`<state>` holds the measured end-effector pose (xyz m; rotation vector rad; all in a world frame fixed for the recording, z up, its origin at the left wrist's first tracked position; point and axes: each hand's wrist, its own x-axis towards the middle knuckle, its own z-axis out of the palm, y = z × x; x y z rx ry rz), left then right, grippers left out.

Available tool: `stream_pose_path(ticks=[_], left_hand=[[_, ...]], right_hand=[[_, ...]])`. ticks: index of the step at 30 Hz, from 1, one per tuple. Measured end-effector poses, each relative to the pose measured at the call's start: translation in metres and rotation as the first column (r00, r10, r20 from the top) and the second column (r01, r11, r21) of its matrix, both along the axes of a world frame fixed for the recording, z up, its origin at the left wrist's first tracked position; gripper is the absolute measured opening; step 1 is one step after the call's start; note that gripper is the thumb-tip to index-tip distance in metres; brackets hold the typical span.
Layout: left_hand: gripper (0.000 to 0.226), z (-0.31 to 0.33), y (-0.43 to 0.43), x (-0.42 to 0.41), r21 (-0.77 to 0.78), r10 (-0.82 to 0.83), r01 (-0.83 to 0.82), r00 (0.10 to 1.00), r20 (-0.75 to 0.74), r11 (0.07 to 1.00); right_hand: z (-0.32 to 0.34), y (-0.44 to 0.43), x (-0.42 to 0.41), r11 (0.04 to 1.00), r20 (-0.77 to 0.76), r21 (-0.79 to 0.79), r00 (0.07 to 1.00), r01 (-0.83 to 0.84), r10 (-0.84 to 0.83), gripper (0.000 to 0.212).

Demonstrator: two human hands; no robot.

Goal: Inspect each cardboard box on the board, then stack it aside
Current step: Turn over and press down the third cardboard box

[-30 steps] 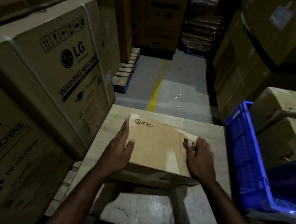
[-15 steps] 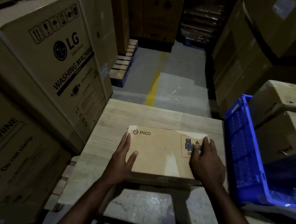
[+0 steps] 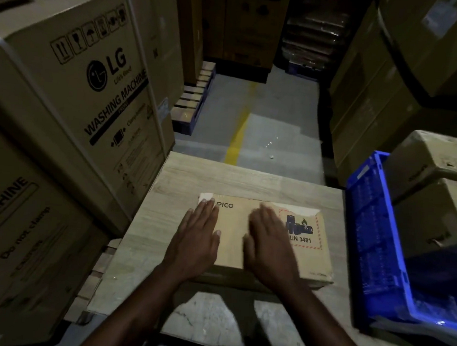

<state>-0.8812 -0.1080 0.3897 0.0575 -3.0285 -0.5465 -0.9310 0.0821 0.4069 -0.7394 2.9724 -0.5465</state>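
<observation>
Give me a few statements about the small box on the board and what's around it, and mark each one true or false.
1. Both hands lie flat on top of the PICO box. True: the left hand and the right hand rest palm down on it.
2. The box stands on end. False: it lies flat on the wooden board.
3. A blue crate is to the right of the board. True.
4. The label on the box reads UN 3481. True.
5. The big carton on the left is marked television. False: it reads LG washing machine.
</observation>
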Motion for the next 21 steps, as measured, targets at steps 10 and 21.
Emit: stream_pose_path(ticks=[10,21], left_hand=[[0.073,-0.006,0.001,-0.004,-0.005,-0.017,0.017,0.998,0.054,1.000],[0.071,0.008,0.032,-0.013,-0.078,-0.086,0.089,0.996,0.040,0.993]], right_hand=[[-0.024,-0.038,-0.003,0.975,0.032,0.096,0.979,-0.202,0.200,0.063],[-0.013,0.006,-0.011,0.985,0.079,0.031,0.983,-0.170,0.167,0.074]])
